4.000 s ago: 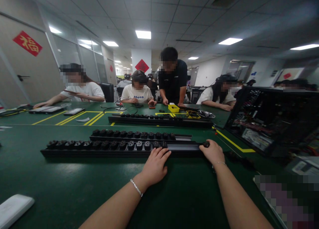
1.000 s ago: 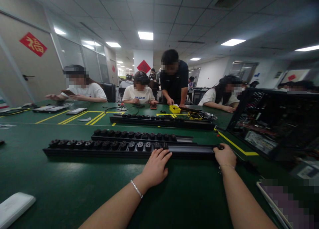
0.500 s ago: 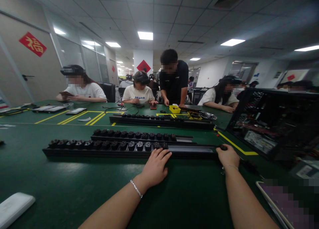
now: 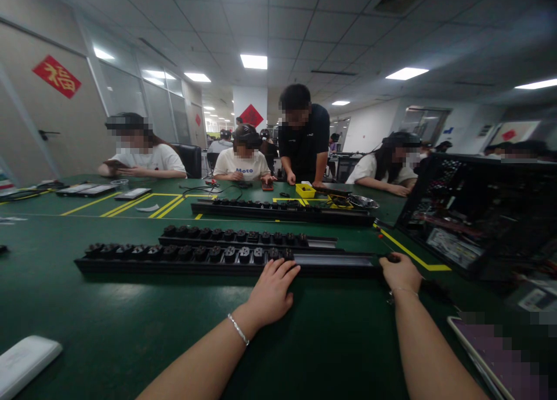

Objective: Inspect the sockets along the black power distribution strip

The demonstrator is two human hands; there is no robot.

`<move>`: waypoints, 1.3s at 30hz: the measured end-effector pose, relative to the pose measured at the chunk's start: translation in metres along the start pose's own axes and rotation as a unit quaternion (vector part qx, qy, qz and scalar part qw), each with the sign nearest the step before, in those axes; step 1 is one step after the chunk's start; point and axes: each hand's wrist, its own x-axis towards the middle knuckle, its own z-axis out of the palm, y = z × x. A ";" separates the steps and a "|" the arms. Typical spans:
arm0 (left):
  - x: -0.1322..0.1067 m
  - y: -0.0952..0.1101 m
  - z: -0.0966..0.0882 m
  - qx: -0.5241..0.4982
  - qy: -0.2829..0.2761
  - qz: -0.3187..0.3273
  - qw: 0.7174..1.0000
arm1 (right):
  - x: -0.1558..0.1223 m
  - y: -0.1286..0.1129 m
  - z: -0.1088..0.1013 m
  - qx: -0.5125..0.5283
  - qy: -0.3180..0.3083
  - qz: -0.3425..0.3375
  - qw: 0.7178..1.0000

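A long black rail [image 4: 165, 268] lies across the table in front of me, its left and middle part filled with a row of black socket modules [image 4: 214, 253]. The channel is bare toward its right end. My left hand [image 4: 272, 287] rests with outstretched fingers on the near edge, beside the last modules. At the rail's right end, my right hand [image 4: 402, 272] pinches a small black socket module [image 4: 394, 258], mostly covered by the fingers. Just behind lies a second rail [image 4: 322, 243] with a similar row of modules.
Farther back lies another black rail [image 4: 282, 212]. An open computer case [image 4: 470, 214] stands at right, and a tablet-like device [image 4: 491, 353] lies near the front right. A white object [image 4: 28, 359] is at front left. Several people sit or stand across the table, near a yellow bin [image 4: 305, 191].
My right hand has shifted slightly to the right with the small black module. My left hand and the rails stay in place.
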 end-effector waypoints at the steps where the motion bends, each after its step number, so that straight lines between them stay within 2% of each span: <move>1: 0.000 0.000 0.000 0.000 0.001 0.000 1.000 | 0.000 0.000 0.000 -0.002 -0.004 0.001 1.000; 8: -0.001 0.000 0.000 -0.005 0.001 -0.003 1.000 | 0.008 0.009 -0.002 0.006 0.021 0.016 1.000; 14: 0.000 0.002 -0.002 -0.006 0.001 -0.006 1.000 | 0.014 0.019 -0.001 -0.004 -0.023 0.017 1.000; 20: 0.000 0.001 -0.003 -0.004 -0.010 -0.003 1.000 | 0.013 0.022 0.002 -0.041 -0.024 0.003 0.999; 25: -0.001 0.000 -0.002 0.001 -0.004 -0.002 1.000 | 0.013 0.024 0.001 -0.057 -0.056 0.022 0.997; 29: 0.000 0.001 -0.001 0.006 -0.001 -0.003 1.000 | 0.016 0.031 0.005 -0.069 -0.022 0.004 0.997; 34: 0.000 0.001 -0.001 0.006 -0.002 -0.001 1.000 | 0.019 0.038 0.008 -0.063 0.022 0.017 0.998; 39: -0.001 0.000 0.001 0.004 0.002 -0.001 1.000 | 0.013 0.036 0.003 -0.085 0.033 0.034 0.995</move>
